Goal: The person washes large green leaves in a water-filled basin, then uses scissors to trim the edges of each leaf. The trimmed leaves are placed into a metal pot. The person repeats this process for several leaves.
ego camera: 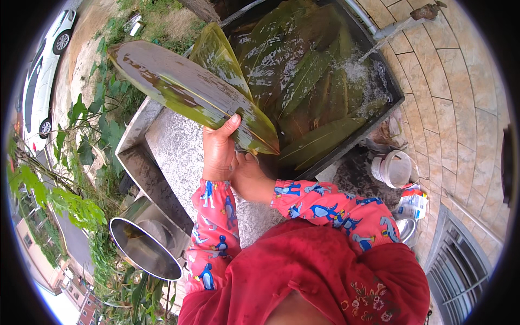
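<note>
My left hand [219, 148] grips long, wet green leaves [191, 97], its thumb pressed on the top one near the narrow end. The broad end points up and to the left, past the basin's edge. Another leaf [219, 53] shows partly behind it. Close against my left wrist is my right hand [250, 176], below the leaves; its fingertips are partly hidden, and I cannot tell whether it holds anything. In front of me a dark-rimmed basin [353, 140] contains water and many submerged leaves [308, 81].
Water runs from a tap [424, 12] on the tiled wall [447, 81] into the basin. A white bucket [396, 168] stands at right. At lower left is a metal pot [146, 248]. Climbing plants [101, 122] and a parked white car [44, 77] lie beyond.
</note>
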`<action>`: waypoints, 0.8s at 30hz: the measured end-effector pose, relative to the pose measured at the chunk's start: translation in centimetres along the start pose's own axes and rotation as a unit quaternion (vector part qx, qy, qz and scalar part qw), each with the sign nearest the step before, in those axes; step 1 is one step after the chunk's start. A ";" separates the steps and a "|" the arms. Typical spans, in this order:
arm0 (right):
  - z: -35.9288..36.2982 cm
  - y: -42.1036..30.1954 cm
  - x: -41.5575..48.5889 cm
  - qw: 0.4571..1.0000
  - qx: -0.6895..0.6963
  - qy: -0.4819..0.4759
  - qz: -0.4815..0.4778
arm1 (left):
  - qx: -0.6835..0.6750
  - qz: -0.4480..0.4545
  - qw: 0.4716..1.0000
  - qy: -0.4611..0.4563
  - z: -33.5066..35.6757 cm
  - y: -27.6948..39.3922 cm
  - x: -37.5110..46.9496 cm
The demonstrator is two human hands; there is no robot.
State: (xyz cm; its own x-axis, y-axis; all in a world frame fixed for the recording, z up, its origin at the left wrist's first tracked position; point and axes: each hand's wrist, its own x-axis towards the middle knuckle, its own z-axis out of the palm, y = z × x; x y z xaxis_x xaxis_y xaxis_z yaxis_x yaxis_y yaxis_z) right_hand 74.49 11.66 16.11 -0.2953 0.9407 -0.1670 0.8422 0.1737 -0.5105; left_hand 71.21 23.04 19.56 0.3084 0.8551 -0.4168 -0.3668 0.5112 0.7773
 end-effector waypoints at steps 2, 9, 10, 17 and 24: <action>0.0 0.5 0.1 0.994 0.011 -0.111 0.004 | 0.023 -0.053 0.997 -0.044 0.4 -1.6 1.3; -1.9 2.7 -3.0 0.998 0.055 0.013 -0.025 | 0.106 -0.264 0.959 0.003 -1.1 -7.7 6.1; -2.5 3.3 -3.7 0.996 0.076 0.028 -0.027 | 0.099 -0.267 0.959 0.001 -1.6 -8.3 6.3; -2.0 13.0 -1.7 0.847 0.300 0.252 0.359 | 0.082 -0.248 0.965 0.036 -2.3 -11.5 6.1; 3.0 17.5 -1.3 0.677 0.589 0.266 0.350 | -0.008 -0.221 0.975 0.020 -1.2 -12.8 5.4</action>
State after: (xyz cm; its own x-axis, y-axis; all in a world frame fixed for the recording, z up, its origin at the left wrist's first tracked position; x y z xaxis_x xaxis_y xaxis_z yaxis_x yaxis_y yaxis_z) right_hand 88.29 12.56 4.87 0.4596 0.6981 -0.5490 -0.3470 -0.4279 -0.8346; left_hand 76.51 21.27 6.80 0.4054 0.5526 -0.7282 -0.2195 0.8322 0.5092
